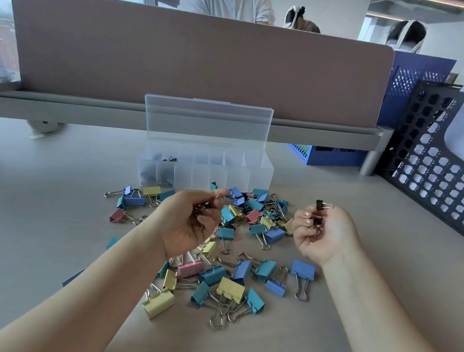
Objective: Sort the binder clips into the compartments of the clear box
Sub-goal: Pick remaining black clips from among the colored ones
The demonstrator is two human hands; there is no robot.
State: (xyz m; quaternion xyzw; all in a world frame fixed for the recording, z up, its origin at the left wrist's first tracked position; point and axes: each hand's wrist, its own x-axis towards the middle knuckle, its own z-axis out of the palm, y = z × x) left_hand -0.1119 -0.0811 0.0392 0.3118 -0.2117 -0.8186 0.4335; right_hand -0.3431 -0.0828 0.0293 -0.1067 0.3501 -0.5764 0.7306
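While gathering proceeds: left hand (pixel 189 224) curled round small clips (pixel 200 209); right hand (pixel 322 234) pinching small black binder clip (pixel 319 205). Next, likely: reach over pile to clear box (pixel 256 177).

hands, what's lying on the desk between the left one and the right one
In the head view, loose coloured binder clips lie on the desk between the left hand and the right hand. Teal, pink, yellow and blue ones.
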